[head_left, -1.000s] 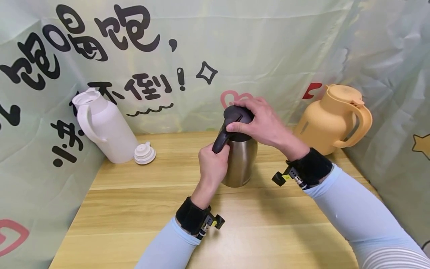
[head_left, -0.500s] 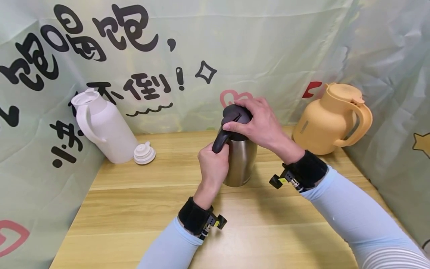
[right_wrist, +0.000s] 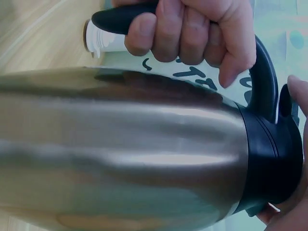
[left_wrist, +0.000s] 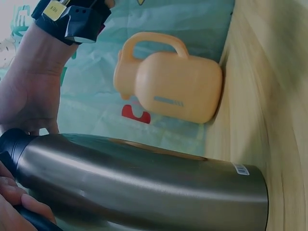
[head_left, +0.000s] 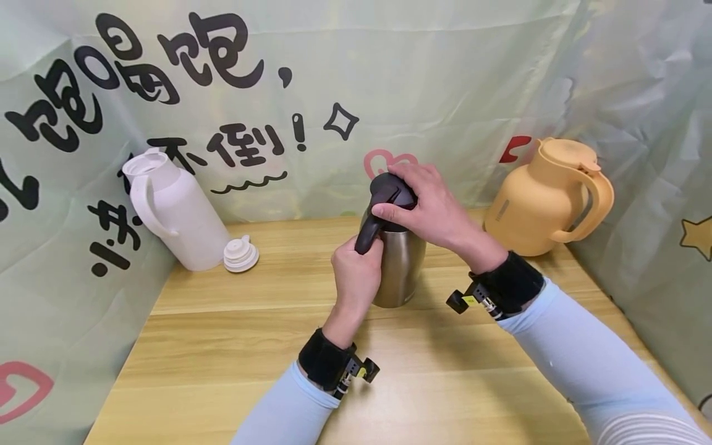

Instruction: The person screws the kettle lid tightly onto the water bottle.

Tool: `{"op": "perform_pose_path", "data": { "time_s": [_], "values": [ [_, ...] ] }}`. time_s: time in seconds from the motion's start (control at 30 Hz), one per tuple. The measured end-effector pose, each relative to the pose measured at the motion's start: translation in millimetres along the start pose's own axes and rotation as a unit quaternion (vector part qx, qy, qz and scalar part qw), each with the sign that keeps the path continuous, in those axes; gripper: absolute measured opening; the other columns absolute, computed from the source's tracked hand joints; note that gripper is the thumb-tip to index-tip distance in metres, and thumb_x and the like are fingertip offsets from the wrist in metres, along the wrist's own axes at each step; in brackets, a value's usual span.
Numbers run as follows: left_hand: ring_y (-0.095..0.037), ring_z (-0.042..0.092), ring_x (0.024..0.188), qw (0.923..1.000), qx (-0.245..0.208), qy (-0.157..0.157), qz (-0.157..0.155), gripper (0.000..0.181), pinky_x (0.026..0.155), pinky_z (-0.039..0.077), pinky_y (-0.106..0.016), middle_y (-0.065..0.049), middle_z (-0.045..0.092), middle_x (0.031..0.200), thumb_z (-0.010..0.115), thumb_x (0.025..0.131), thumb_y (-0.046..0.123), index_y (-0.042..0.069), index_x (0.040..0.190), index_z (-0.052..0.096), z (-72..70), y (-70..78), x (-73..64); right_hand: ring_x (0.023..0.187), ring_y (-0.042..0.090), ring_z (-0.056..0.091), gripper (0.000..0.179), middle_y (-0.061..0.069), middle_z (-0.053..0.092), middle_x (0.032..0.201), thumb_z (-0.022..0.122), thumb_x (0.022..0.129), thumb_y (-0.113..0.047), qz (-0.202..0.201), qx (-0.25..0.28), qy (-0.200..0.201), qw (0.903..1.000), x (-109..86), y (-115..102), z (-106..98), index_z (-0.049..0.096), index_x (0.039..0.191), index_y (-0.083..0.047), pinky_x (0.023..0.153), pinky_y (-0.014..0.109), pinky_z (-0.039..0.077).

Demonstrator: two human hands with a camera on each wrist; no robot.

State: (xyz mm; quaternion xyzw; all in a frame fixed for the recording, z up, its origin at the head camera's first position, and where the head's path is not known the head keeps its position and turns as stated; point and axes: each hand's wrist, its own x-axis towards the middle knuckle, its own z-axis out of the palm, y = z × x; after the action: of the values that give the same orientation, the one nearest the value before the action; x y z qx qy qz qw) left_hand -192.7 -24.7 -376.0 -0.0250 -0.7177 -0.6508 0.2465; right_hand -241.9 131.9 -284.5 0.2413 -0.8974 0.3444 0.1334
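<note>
A stainless steel vacuum jug point(head_left: 398, 266) with a black top stands upright on the table. My left hand point(head_left: 358, 275) grips its black handle point(head_left: 369, 230); in the right wrist view the fingers point(right_wrist: 166, 33) wrap around that handle. Over the jug's black lid point(head_left: 389, 185) lies my right hand point(head_left: 436, 207), thumb on the near side and fingers reaching over the far side. The palm hides part of the lid. Seen from the left wrist, the steel body point(left_wrist: 144, 183) has a small barcode sticker near its base.
At the back left stands a white jug point(head_left: 186, 216) with its top uncovered. A white stopper point(head_left: 240, 253) sits on the table point(head_left: 222, 346) beside it. An orange jug point(head_left: 534, 210) is at the back right. Printed cloth point(head_left: 445, 93) hangs behind and at both sides.
Both hands keep their hold on the jug's handle and lid. The right wrist has shifted slightly left, and the left forearm slightly right. The jug has stayed in place.
</note>
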Motion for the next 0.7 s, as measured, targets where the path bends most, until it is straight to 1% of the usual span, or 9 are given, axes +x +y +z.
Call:
{"op": "perform_pose_path", "data": {
  "time_s": [0.07,0.13,0.27,0.33,0.5,0.6,0.7],
  "values": [
    [-0.013,0.031,0.05,1.0,0.003,-0.003,-0.002,0.04,0.049,0.025,-0.028,0.007,0.033,0.056,0.069,0.094,0.021,0.012,0.059,0.052,0.5,-0.2,-0.3,0.146,0.035,0.038,0.077,0.011,0.05,0.157,0.078,0.092,-0.05,-0.011,-0.004,0.01,0.9999,-2.7,0.0,2.3,0.052,0.154,-0.012,0.114,0.053,0.036],
    [-0.013,0.031,0.051,1.0,0.007,-0.006,-0.002,0.04,0.049,0.025,-0.028,0.007,0.034,0.057,0.069,0.095,0.022,0.012,0.06,0.053,1.1,-0.6,-0.8,0.149,0.037,0.037,0.074,0.013,0.049,0.158,0.078,0.093,-0.047,-0.021,-0.011,0.028,0.9993,-6.4,-0.7,5.3,0.054,0.153,-0.01,0.118,0.055,0.034],
    [-0.014,0.032,0.051,0.9999,0.008,-0.007,-0.001,0.038,0.05,0.026,-0.028,0.007,0.034,0.058,0.069,0.095,0.023,0.011,0.062,0.055,2.4,-0.6,-2.8,0.149,0.039,0.037,0.071,0.018,0.046,0.16,0.079,0.094,-0.044,-0.027,-0.022,0.068,0.9971,-16.0,-3.6,11.6,0.056,0.151,-0.007,0.118,0.057,0.034],
    [-0.013,0.034,0.052,0.9999,0.011,-0.003,0.001,0.037,0.05,0.027,-0.028,0.007,0.036,0.058,0.069,0.095,0.023,0.011,0.063,0.057,3.3,-1.0,-3.6,0.148,0.04,0.037,0.072,0.019,0.045,0.16,0.079,0.094,-0.042,-0.03,-0.027,0.084,0.9956,-22.0,-4.2,14.6,0.055,0.151,-0.006,0.117,0.058,0.036],
    [-0.013,0.037,0.053,0.9998,0.014,0.011,0.003,0.035,0.05,0.028,-0.027,0.007,0.037,0.058,0.071,0.094,0.022,0.01,0.064,0.06,5.5,-1.3,-4.5,0.15,0.041,0.037,0.073,0.02,0.042,0.162,0.08,0.095,-0.036,-0.041,-0.037,0.12,0.9913,-37.2,-4.0,20.7,0.051,0.154,-0.004,0.119,0.059,0.034],
    [-0.013,0.036,0.053,0.9998,0.011,0.017,0.005,0.036,0.05,0.027,-0.027,0.007,0.036,0.058,0.071,0.094,0.021,0.01,0.063,0.057,7.3,-0.5,-4.7,0.151,0.04,0.037,0.075,0.021,0.041,0.163,0.081,0.095,-0.034,-0.035,-0.033,0.14,0.989,-44.7,-4.6,23.9,0.048,0.154,-0.001,0.121,0.059,0.034],
    [-0.012,0.038,0.053,0.9997,0.009,0.02,0.008,0.033,0.05,0.028,-0.027,0.007,0.038,0.059,0.071,0.093,0.022,0.011,0.065,0.059,10.9,0.8,-5.1,0.151,0.041,0.039,0.079,0.023,0.039,0.163,0.081,0.094,-0.032,-0.016,-0.018,0.155,0.9876,-51.3,-6.4,26.4,0.044,0.155,0.002,0.12,0.06,0.034]
  ]
}}
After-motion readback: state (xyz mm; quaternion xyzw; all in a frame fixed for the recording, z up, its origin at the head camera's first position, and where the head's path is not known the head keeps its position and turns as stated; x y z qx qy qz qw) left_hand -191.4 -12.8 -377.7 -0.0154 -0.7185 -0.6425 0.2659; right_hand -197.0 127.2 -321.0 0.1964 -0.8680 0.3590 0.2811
